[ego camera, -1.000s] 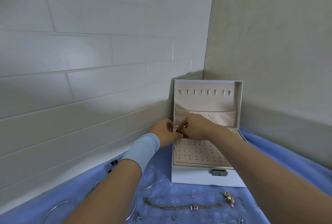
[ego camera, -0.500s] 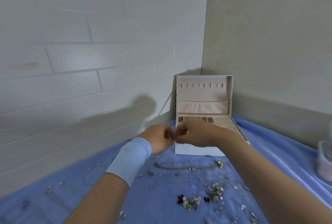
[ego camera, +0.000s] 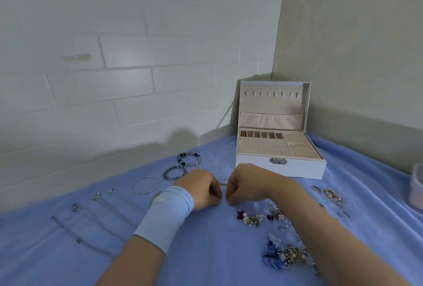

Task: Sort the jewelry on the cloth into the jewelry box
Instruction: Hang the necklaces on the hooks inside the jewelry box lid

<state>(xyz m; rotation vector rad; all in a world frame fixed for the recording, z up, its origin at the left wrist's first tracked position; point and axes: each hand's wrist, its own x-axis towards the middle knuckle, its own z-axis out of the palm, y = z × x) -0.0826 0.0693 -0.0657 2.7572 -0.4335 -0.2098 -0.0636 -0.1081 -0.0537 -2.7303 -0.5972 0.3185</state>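
Note:
The white jewelry box [ego camera: 281,169] stands open at the back right of the blue cloth [ego camera: 206,253], its lid [ego camera: 274,102] upright. My left hand [ego camera: 203,190], with a pale blue wristband, and my right hand [ego camera: 248,185] are low over the cloth in front of the box, almost touching. Both have curled fingers pointing down, pinching a thin chain [ego camera: 223,184], of which only a short piece shows between them. Bead bracelets [ego camera: 188,159], bangles [ego camera: 145,185] and necklaces [ego camera: 109,207] lie to the left. Earrings [ego camera: 251,218] and rings [ego camera: 332,195] lie to the right.
A tangled blue and gold pile [ego camera: 283,254] of jewelry sits under my right forearm. A pale container [ego camera: 416,187] stands at the right edge. Tiled and plain walls meet in a corner just behind the box.
Both hands have come back from the open box and dropped to the cloth, staying close together. The view has pulled back, so more of the jewelry shows.

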